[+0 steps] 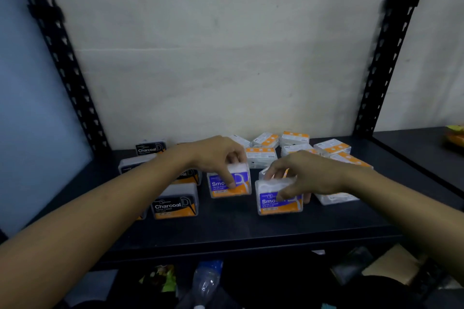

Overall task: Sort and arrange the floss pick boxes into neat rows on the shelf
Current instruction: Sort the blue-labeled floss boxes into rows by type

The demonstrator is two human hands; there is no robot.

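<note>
Gripping purple boxes (229,182), both hands (218,155).

Stained white wall (213,57) behind; black perforated uprights (62,52) either side; clear plastic bottle (206,281), crumpled green wrapper (163,278) below.

— What are the hands on?
— The left hand (216,155) grips one purple-and-orange box (229,183) from above; the right hand (308,175) clasps another purple-and-orange box (280,199) nearer the shelf (251,228) edge.
— And around them?
— Black Charcoal boxes (174,203) stand to the left, white-and-orange boxes (293,139) lie scattered at the back by the wall.
</note>
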